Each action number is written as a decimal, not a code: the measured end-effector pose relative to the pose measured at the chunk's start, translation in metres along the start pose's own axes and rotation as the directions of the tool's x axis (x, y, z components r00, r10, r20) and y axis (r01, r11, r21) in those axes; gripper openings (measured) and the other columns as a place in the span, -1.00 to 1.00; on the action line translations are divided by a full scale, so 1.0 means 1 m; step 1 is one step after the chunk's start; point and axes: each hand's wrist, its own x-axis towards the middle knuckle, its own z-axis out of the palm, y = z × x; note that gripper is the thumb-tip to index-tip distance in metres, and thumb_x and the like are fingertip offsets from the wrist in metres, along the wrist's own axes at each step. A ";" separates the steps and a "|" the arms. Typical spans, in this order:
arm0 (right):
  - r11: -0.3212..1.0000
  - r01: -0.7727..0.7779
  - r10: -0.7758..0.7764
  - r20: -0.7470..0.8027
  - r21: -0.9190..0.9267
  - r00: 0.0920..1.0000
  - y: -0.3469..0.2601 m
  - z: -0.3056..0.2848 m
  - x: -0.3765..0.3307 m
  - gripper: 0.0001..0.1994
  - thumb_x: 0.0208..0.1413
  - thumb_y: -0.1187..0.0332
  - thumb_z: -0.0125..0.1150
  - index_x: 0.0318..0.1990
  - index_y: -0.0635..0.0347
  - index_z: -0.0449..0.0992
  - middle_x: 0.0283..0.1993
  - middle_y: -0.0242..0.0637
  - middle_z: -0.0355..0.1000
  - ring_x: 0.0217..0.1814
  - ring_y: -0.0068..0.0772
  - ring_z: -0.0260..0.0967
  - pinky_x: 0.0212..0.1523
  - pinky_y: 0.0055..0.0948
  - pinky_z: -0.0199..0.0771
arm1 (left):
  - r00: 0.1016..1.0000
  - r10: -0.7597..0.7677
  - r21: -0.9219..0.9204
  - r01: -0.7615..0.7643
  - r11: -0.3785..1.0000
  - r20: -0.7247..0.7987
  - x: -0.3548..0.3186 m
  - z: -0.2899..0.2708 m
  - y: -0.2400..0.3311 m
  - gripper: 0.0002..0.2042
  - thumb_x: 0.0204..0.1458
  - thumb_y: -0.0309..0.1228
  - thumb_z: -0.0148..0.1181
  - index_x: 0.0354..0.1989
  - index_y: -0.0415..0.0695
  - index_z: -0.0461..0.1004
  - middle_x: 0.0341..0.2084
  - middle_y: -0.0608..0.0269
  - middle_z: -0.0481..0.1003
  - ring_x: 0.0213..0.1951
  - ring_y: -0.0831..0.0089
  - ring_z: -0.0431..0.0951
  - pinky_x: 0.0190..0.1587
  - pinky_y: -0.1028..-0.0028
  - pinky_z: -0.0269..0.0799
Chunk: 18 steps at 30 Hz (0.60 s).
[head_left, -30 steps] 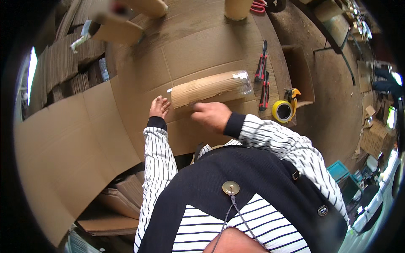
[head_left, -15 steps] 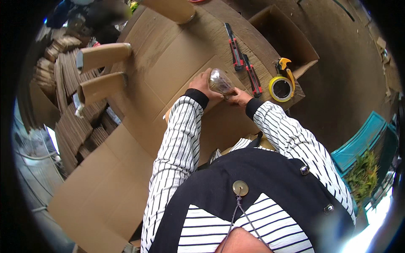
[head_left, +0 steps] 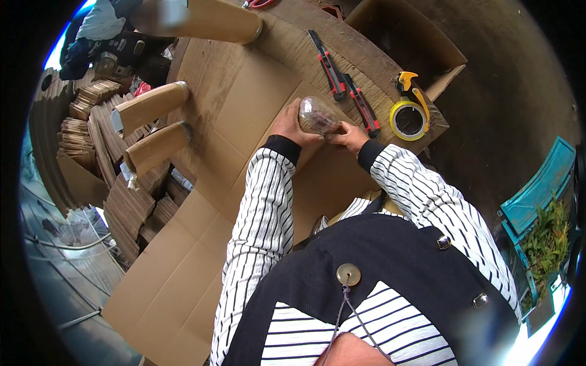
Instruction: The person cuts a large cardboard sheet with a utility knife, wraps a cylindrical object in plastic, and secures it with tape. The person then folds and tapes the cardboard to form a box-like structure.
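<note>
Over the cardboard sheet [head_left: 250, 91] on the table, both my hands are closed around a clear, shiny, rounded object [head_left: 317, 114] with brownish-red showing through it. I cannot make out its exact kind. My left hand [head_left: 288, 125] wraps its left side, the thumb along the near edge. At its near right end, my right hand [head_left: 351, 136] grips with thumb and fingers. Just beyond my right hand lie two red-and-black utility knives, the nearer knife [head_left: 361, 105] overlapping the farther knife [head_left: 329, 70]. To their right is a yellow tape roll [head_left: 408, 120] with a yellow-and-black dispenser [head_left: 410, 85].
Wrapped brown cardboard pieces [head_left: 152, 107] stick out at the table's left, with a larger one [head_left: 223, 21] at the far side. Folded cardboard stacks [head_left: 101, 134] stand left. An open box [head_left: 415, 36] sits beyond the table's right edge. A teal crate [head_left: 537, 189] holds plants.
The view has shifted slightly, so surroundings sit differently. Both hands keep hold of the clear object, which now appears turned a little and less silvery.
</note>
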 end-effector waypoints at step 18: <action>0.989 -0.079 0.083 -0.027 0.128 0.996 -0.014 -0.001 -0.007 -0.50 -0.10 0.35 0.38 0.04 0.16 0.36 -0.09 -0.45 0.40 -0.12 -0.59 0.32 -0.11 -0.54 0.34 | 1.000 -0.023 -0.003 0.023 1.000 0.007 0.004 0.000 0.008 0.07 -0.58 -0.16 0.54 0.23 -0.21 0.08 0.08 -0.10 0.26 0.15 0.06 0.26 0.19 0.30 0.21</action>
